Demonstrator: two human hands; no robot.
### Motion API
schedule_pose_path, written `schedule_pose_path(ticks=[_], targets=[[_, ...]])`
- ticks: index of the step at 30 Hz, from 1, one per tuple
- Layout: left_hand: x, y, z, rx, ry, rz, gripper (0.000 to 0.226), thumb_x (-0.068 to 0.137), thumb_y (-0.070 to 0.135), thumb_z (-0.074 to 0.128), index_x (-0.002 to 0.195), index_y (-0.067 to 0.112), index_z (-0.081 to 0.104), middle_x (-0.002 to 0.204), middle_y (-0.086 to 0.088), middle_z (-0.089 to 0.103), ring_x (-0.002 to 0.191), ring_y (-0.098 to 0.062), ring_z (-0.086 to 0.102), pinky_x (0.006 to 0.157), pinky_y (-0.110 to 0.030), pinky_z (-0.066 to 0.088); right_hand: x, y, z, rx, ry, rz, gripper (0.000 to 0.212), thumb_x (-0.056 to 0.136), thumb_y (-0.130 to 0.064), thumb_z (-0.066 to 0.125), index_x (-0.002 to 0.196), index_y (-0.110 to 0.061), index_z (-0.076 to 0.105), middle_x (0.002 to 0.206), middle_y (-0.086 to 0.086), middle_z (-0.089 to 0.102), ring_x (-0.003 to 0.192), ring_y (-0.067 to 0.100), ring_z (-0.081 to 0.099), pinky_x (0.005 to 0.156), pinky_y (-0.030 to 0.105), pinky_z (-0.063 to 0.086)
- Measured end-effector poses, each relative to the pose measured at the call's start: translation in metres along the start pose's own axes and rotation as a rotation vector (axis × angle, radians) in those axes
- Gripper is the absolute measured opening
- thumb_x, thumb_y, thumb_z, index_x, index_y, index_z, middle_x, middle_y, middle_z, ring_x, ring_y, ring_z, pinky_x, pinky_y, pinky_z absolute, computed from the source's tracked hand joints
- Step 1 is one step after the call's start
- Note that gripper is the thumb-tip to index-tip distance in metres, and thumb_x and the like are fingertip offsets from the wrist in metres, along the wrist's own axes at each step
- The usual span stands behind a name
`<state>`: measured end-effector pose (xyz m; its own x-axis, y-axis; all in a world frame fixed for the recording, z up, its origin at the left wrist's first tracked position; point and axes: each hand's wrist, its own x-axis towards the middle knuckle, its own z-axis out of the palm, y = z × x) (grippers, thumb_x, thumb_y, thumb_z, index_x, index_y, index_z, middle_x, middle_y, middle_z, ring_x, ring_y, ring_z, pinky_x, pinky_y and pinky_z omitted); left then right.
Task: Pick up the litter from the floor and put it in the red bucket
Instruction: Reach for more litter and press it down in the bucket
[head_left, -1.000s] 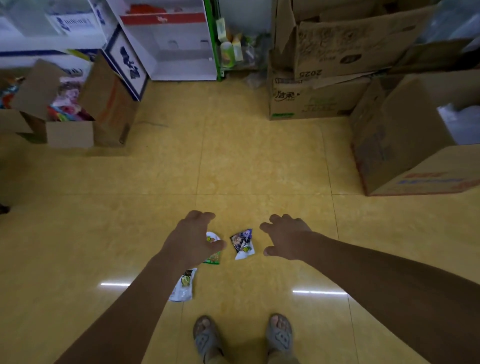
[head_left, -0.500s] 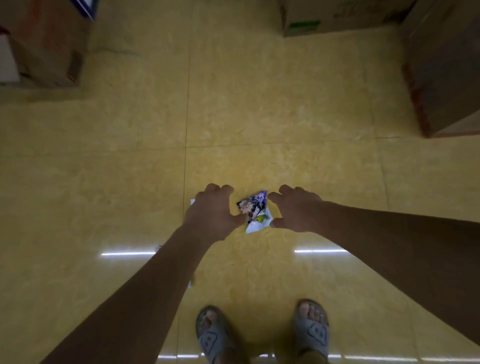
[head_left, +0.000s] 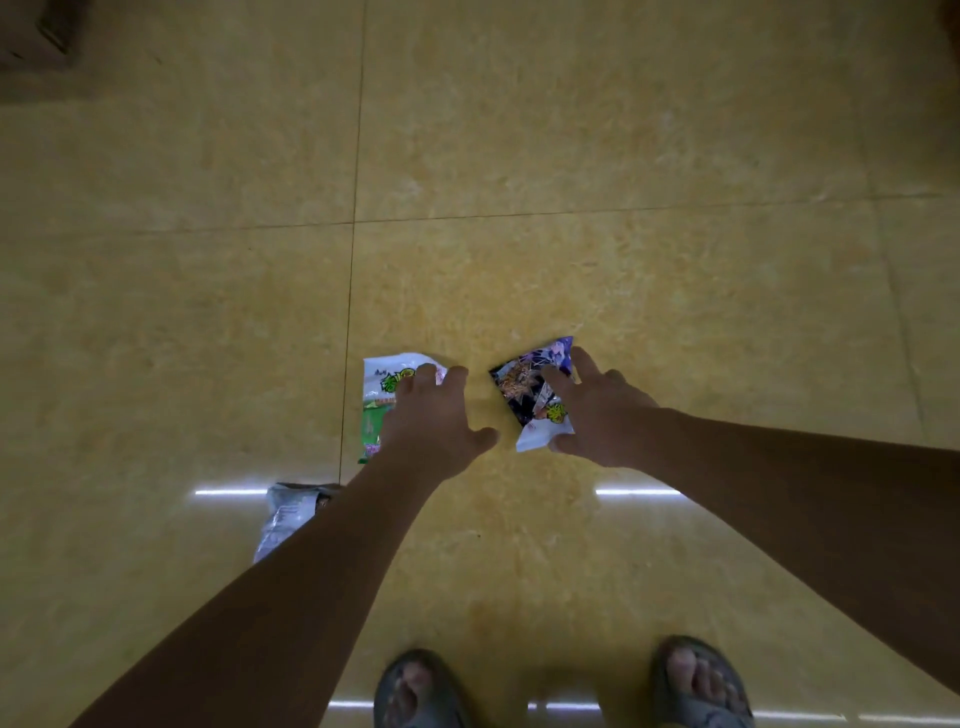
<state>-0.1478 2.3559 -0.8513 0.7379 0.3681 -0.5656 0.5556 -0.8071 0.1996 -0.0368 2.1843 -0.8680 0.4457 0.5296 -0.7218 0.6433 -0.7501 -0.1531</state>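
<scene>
Purple foil first: the dark purple wrapper (head_left: 519, 387) lies flat on the yellow tiled floor (head_left: 623, 260). My right hand (head_left: 597, 415) is spread over it, fingers straight across its top and thumb by its near white corner, not yet closed. Just beside it, to the left, the green-and-white wrapper (head_left: 382, 387) lies under my left hand (head_left: 431, 421), whose fingertips touch it, loose and unclenched too. A third, silvery wrapper (head_left: 285, 519) lies nearer my feet, partly hidden behind my left forearm. I judge I am at the grasp itself, with nothing lifted. Next, both hands must pinch thin, slippery film off smooth tile, probably by crumpling it. The red bucket is out of sight, so I will have to find it.
</scene>
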Motion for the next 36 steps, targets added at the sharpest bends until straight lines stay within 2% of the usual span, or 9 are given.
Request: schedule_pose_path(ticks=[7,12,15,19,25,30,36], targets=[[0.038,-0.034,0.040,0.031,0.001,-0.135,0.103,0.067,0.067,0.071,0.149,0.037,0.016,0.160,-0.006,0.003,0.147,-0.035,0.001,0.106,-0.063,0.032,0.048,-0.018,0.035,0.041,0.097,0.023,0.098,0.087,-0.056,0.061,0.153,-0.034,-0.009,0.158,0.006,-0.026,0.145,0.044,0.005,0.099,0.051,0.047],[0.055,-0.056,0.063,-0.003,0.008,-0.215,0.120,0.059,0.074,0.072,0.147,0.050,-0.006,0.158,-0.002,-0.023,0.145,-0.041,-0.013,0.103,-0.071,0.026,0.074,-0.022,0.053,-0.015,0.129,0.048,0.102,0.084,-0.061,0.060,0.152,-0.035,-0.011,0.157,0.008,-0.026,0.136,0.043,0.021,0.089,0.046,0.052],[0.062,-0.063,0.076,-0.035,0.029,-0.223,0.125,0.055,0.076,0.074,0.145,0.053,-0.010,0.157,-0.002,-0.027,0.143,-0.049,-0.007,0.098,-0.073,0.032,0.083,-0.025,0.056,-0.057,0.161,0.073,0.103,0.084,-0.060,0.061,0.152,-0.034,-0.011,0.157,0.011,-0.022,0.131,0.044,0.026,0.082,0.043,0.052],[0.069,-0.063,0.084,-0.061,0.038,-0.243,0.131,0.052,0.069,0.079,0.145,0.052,-0.011,0.157,-0.003,-0.023,0.137,-0.053,0.009,0.096,-0.061,0.043,0.094,-0.029,0.059,-0.108,0.204,0.092,0.103,0.081,-0.055,0.068,0.152,-0.032,-0.003,0.155,0.014,-0.007,0.128,0.046,0.025,0.076,0.040,0.052],[0.067,-0.050,0.073,-0.011,0.079,-0.197,0.122,0.059,0.052,0.080,0.146,0.053,-0.006,0.159,-0.007,-0.006,0.125,-0.046,0.035,0.094,-0.054,0.041,0.103,-0.031,0.058,-0.106,0.224,0.023,0.080,0.080,-0.023,0.074,0.141,-0.027,0.023,0.140,0.013,0.015,0.121,0.043,0.031,0.080,0.039,0.052],[0.045,-0.035,0.046,-0.014,0.081,-0.171,0.122,0.058,0.048,0.079,0.146,0.052,-0.005,0.158,-0.006,-0.001,0.120,-0.044,0.040,0.091,-0.052,0.042,0.073,-0.030,0.037,-0.076,0.195,-0.028,0.071,0.083,-0.016,0.069,0.140,-0.026,0.028,0.134,0.014,0.021,0.117,0.040,0.035,0.081,0.042,0.051],[0.008,-0.010,-0.021,0.003,0.092,-0.131,0.124,0.058,0.050,0.079,0.146,0.052,-0.008,0.159,-0.005,-0.002,0.121,-0.044,0.039,0.090,-0.051,0.043,0.020,-0.032,-0.027,-0.077,0.201,-0.051,0.069,0.084,-0.026,0.071,0.140,-0.025,0.030,0.133,0.013,0.023,0.114,0.036,0.035,0.082,0.042,0.052]])
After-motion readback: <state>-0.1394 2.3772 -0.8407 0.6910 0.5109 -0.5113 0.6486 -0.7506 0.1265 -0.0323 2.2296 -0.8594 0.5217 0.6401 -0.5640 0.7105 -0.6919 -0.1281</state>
